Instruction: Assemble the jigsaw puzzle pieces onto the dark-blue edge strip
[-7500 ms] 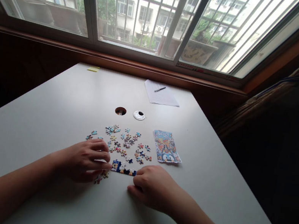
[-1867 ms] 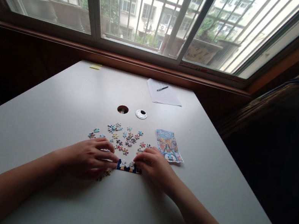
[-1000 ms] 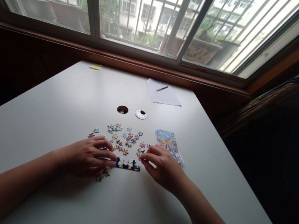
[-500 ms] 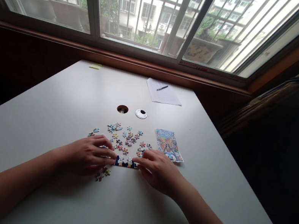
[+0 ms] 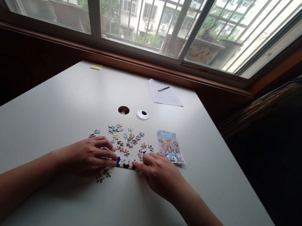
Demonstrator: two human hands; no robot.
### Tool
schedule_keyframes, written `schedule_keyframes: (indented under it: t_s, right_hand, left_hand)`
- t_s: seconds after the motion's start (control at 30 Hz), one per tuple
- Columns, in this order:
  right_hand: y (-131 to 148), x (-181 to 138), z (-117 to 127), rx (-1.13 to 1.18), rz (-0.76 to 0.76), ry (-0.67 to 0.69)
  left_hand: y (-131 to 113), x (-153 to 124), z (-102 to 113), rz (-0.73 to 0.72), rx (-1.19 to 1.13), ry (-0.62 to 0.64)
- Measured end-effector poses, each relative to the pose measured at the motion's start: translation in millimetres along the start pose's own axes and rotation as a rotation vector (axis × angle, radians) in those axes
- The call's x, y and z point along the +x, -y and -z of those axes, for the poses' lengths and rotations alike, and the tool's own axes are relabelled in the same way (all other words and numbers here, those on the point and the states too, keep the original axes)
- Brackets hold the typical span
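A short joined strip of dark blue jigsaw pieces [image 5: 125, 163] lies on the white table [image 5: 52, 111]. My left hand [image 5: 89, 155] rests flat at the strip's left end, fingertips touching it. My right hand [image 5: 159, 173] presses its fingertips on the strip's right end. Several loose coloured pieces [image 5: 128, 140] are scattered just beyond the strip. A few more pieces [image 5: 102, 176] lie under the edge of my left hand. A colourful picture card [image 5: 170, 146] lies to the right of the loose pieces.
A round cable hole [image 5: 123, 110] and its white cap [image 5: 142, 114] sit mid-table. Farther back lie a sheet of paper [image 5: 165, 93] with a pen [image 5: 163, 88] and a yellow sticky pad [image 5: 96, 66]. A window with bars runs along the far edge.
My right hand has come back from the loose pieces by the card to the strip's right end and now presses there. My left hand has stayed at the left end.
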State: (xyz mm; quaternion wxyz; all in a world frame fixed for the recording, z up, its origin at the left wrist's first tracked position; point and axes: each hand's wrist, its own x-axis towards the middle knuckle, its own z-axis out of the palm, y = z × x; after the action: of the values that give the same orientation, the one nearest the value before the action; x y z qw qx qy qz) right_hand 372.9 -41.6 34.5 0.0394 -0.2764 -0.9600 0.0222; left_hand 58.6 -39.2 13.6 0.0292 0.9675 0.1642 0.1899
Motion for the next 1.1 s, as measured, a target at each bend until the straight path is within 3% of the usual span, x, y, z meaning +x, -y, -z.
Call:
schedule_keyframes:
  t_s: [0.2,0.5,0.67,0.87,1.1]
  right_hand:
    - [-5,0,-3,0.019,0.015,-0.049]
    - [-32,-4,-11,0.164,-0.079,-0.416]
    - [-34,-1,-12,0.213,-0.093,-0.473]
    - [-37,0,-17,0.309,-0.229,-0.595]
    - [-38,0,-24,0.314,-0.245,-0.593]
  left_hand:
    - [1,0,-1,-0.001,-0.005,0.002]
    - [0,-1,-1,0.003,-0.002,-0.005]
    - [-1,-1,0,0.017,-0.019,-0.012]
    - [6,-6,-3,0.074,-0.030,-0.127]
    - [16,-11,-7,0.092,-0.017,-0.210]
